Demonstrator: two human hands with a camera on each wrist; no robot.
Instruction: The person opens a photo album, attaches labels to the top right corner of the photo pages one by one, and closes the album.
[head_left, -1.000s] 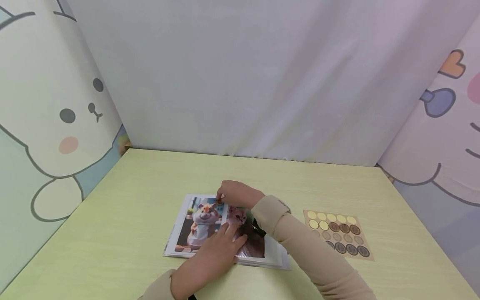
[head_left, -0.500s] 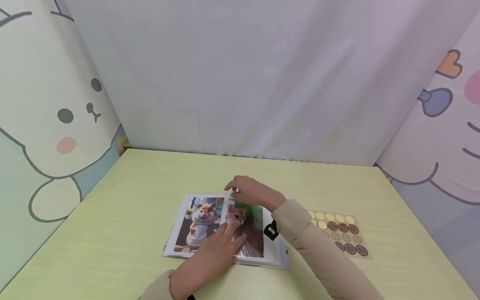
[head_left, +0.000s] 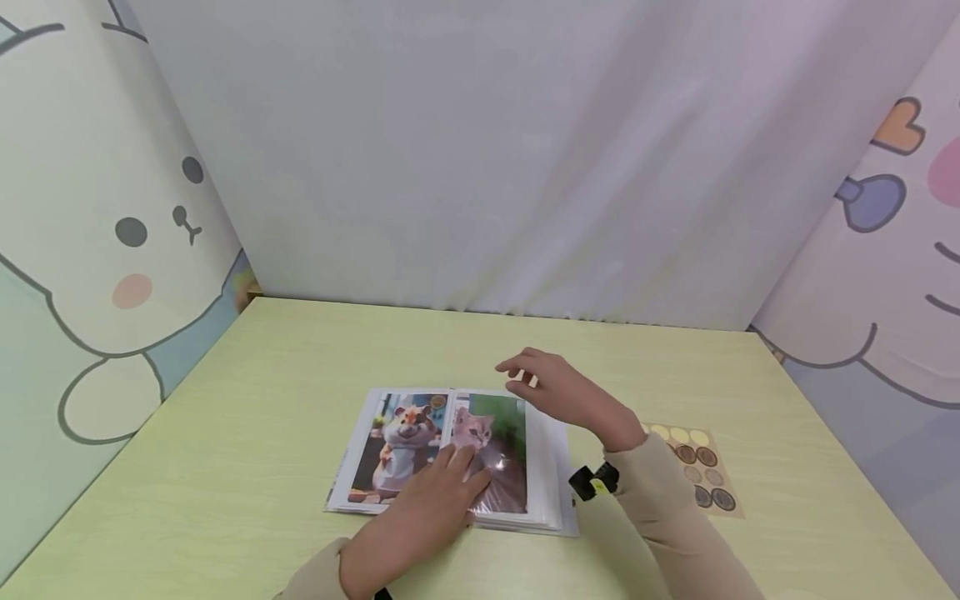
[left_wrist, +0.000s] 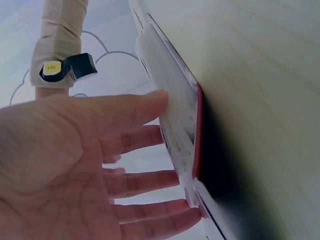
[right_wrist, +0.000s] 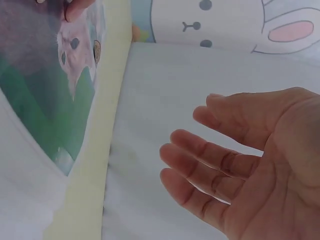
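A photo album [head_left: 546, 467] lies open on the table, with a hamster picture [head_left: 405, 429] on its left page and a cat picture [head_left: 510, 433] on its right. One round brown sticker [head_left: 437, 402] sits at the hamster picture's upper right corner. My left hand [head_left: 427, 496] rests on the album near the fold, fingers spread over the cat picture's lower left. In the left wrist view its fingers touch the album's pages [left_wrist: 170, 100]. My right hand [head_left: 558, 387] hovers above the album's upper right corner, its fingers loosely bent, holding nothing in the right wrist view.
To the right of the album lies a sheet of round stickers [head_left: 705, 475], partly covered by the right forearm. Some circles are brown, others pale yellow. A grey-white curtain [head_left: 465, 167] stands behind the table [head_left: 225, 467], with cartoon-printed panels [head_left: 82, 208] at the sides.
My right hand has let go of the round sticker at the hamster picture's corner and moved right, away from it. My left hand stays where it was on the album.
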